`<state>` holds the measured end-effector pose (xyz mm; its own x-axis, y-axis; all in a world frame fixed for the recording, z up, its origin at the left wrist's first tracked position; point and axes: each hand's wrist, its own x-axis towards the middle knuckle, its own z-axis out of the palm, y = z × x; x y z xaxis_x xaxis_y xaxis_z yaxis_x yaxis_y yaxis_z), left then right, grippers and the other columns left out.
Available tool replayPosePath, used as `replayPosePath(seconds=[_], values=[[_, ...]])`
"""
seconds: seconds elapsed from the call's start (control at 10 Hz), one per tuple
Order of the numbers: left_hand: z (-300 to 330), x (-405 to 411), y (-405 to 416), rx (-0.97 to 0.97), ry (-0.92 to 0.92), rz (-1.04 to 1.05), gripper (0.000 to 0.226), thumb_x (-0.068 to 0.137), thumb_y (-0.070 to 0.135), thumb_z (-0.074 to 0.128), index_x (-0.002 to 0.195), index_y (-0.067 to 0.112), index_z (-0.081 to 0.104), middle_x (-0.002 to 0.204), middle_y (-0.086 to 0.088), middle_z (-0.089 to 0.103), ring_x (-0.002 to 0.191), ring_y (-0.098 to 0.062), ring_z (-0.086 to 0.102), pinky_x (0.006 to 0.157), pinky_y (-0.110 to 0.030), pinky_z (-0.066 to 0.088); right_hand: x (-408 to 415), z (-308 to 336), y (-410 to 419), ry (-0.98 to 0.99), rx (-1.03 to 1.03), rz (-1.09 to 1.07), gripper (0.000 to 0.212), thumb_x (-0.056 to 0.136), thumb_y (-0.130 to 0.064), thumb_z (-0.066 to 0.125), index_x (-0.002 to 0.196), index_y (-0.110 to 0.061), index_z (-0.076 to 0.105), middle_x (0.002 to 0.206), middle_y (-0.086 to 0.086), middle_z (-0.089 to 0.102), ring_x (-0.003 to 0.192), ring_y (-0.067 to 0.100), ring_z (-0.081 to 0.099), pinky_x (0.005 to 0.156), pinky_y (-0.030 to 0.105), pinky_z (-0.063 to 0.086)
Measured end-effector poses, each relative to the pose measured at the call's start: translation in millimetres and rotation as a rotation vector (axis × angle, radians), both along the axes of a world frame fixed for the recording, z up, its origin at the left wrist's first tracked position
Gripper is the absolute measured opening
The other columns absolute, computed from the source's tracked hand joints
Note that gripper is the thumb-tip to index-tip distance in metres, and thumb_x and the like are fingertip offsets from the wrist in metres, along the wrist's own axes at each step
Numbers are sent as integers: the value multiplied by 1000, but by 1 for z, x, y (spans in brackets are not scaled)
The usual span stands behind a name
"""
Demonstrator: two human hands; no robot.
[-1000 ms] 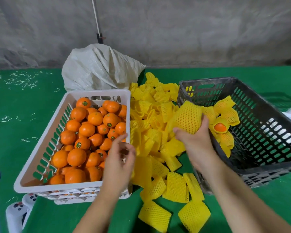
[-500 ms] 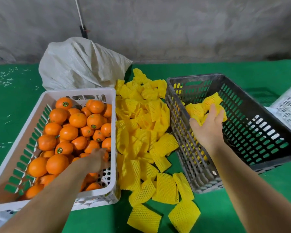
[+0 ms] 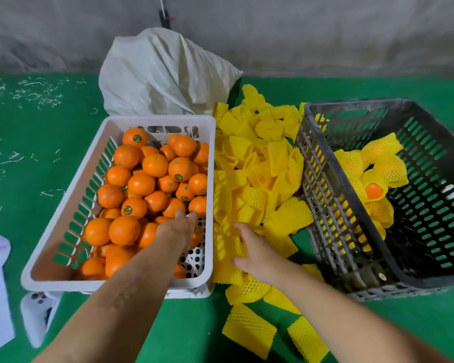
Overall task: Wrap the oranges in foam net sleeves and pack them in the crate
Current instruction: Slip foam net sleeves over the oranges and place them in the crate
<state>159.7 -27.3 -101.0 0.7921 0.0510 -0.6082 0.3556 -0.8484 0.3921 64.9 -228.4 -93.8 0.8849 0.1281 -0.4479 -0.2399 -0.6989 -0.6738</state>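
On the green table point(image 3: 37, 179), few wrapped oranges point(image 3: 372, 179) fill the dark crate point(image 3: 325, 205); most oranges point(image 3: 142, 184) wait. The left hand point(image 3: 177, 227) reaches for one, grip unclear; the right hand point(image 3: 254, 250) rests loose on the foam sleeves point(image 3: 257, 166).

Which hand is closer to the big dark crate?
The right hand. It rests on the yellow foam sleeves just beside the dark crate. The left hand is farther off, reaching into the white basket of oranges.

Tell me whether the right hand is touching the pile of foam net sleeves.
Touching. The head view shows the right hand lying palm down on the foam net sleeves, its fingers resting on the yellow netting with no gap.
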Motion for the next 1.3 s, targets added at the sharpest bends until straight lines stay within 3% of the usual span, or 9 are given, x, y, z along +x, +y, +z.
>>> replayPosePath(seconds=[0.1,0.2,0.3,0.4,0.5,0.6,0.7,0.9,1.3], values=[[17,-10,-3,-107,-99,172,51,112,17,48,160,7,36,164,-18,36,90,-5,54,48,-5,42,0,0,0,-60,46,-37,49,98,-18,65,143,-29,50,142,3,57,120,24,61,99,40,53],[17,-8,7,124,-193,-40,59,104,12,60,156,23,36,150,-18,35,117,-37,60,79,-29,54,0,15,-10,-133,233,-249,36,95,-9,64,127,-26,59,124,7,65,94,27,69,84,40,56],[41,2,16,147,-325,-31,65,99,23,72,152,21,34,140,-18,30,98,-37,63,85,-42,58,-5,34,-21,-149,600,-569,54,92,2,63,129,-34,50,102,-1,69,70,22,71,67,37,60],[64,-1,21,-50,-524,83,69,97,34,75,153,22,36,142,-13,32,91,-22,52,79,-34,49,-11,45,-26,-166,837,-682,56,93,6,60,131,-35,54,105,2,74,82,33,75,71,36,61],[82,-28,15,-353,-744,106,70,94,41,77,151,26,40,139,1,37,109,-11,49,85,-19,43,-16,57,-23,-203,905,-642,36,99,-3,60,129,-23,62,116,10,74,96,33,75,80,38,61],[87,-69,-10,-917,-618,220,64,86,46,84,138,32,50,133,8,60,108,-2,68,79,-16,56,-18,67,-20,-186,1052,-710,30,103,-9,52,126,-22,66,111,13,75,97,36,74,80,40,61],[80,-100,-38,-1215,-341,325,65,78,43,88,133,35,54,129,-7,65,105,-21,75,82,-32,61,-20,74,-17,-242,893,-736,24,104,-15,54,123,-21,68,106,14,72,83,28,74,74,40,60],[69,-124,-52,-1354,21,148,106,65,73,86,154,41,37,151,-9,55,127,-28,60,102,-44,46,-30,74,-16,-351,682,-726,16,95,-14,65,105,-25,70,102,14,71,77,20,61,66,39,50],[67,-150,-51,-1424,31,74,89,70,60,91,143,16,64,152,-13,51,108,-27,68,79,-34,55,-33,76,-29,-597,266,-521,32,89,-6,75,110,-28,63,103,-13,60,96,-6,56,77,9,43]])
